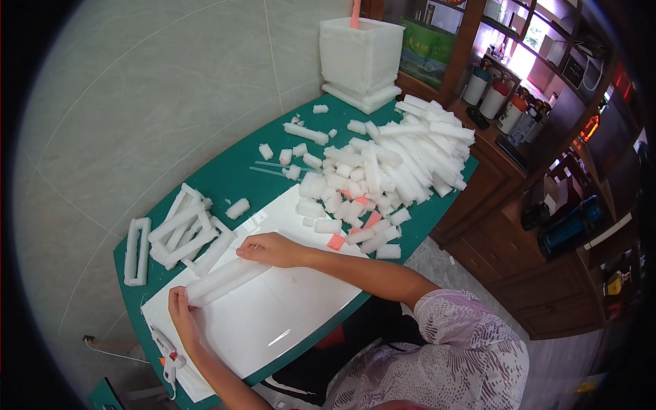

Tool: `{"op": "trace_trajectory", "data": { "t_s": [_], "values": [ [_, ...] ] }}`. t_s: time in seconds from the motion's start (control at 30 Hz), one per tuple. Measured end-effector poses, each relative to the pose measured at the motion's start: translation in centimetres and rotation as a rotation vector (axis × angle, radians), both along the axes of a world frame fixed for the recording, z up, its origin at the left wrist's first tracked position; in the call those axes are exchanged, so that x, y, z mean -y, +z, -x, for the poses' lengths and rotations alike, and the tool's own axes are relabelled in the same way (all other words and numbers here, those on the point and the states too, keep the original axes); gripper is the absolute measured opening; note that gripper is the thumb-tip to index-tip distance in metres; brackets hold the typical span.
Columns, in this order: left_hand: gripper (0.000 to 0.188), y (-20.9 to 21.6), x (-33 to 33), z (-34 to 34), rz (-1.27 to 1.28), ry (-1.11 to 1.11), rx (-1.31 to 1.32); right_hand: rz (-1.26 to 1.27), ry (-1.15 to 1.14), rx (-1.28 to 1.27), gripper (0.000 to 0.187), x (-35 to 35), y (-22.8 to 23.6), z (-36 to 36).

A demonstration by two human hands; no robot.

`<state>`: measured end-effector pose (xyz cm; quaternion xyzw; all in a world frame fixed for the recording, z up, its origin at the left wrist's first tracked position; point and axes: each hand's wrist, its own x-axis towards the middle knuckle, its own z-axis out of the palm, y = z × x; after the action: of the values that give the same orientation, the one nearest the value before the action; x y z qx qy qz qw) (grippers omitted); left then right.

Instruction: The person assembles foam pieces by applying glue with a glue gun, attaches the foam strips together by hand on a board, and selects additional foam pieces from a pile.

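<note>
A long white foam strip (231, 279) lies over the glossy white board (287, 321), slanting between my two hands. My left hand (181, 313) is closed at its near left end, fingertips against the foam. At the far right end, my right hand (272, 249) grips it with thumb and fingers pinched together. Whether the strip is one piece or several pressed together, I cannot tell. Beyond it are several foam frames (183, 229) heaped together, with a narrow rectangular frame (137, 251) standing apart at the left. Below my left hand rests a white glue gun (168, 354).
A big pile of foam strips (417, 150) covers the green table's (225, 171) far right. Short foam blocks (352, 201) and pink bits (335, 242) spill before it. Clear glue sticks (277, 168) lie mid-table. A white foam box (361, 58) stands at the back, beside a wooden cabinet (492, 273).
</note>
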<state>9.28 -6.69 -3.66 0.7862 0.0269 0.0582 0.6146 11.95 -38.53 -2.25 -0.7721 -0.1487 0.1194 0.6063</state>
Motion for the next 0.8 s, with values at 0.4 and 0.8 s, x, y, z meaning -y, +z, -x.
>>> {"op": "trace_trajectory", "data": {
  "t_s": [0.4, 0.8],
  "values": [
    [0.02, 0.4, -0.4, 0.5, -0.012, 0.038, -0.019, -0.022, 0.01, -0.007, 0.041, -0.3, -0.2, 0.2],
    [0.018, 1.2, 0.7, 0.4, 0.013, 0.042, 0.018, -0.049, -0.039, 0.054, 0.03, 0.5, -2.0, -0.3]
  ]
}}
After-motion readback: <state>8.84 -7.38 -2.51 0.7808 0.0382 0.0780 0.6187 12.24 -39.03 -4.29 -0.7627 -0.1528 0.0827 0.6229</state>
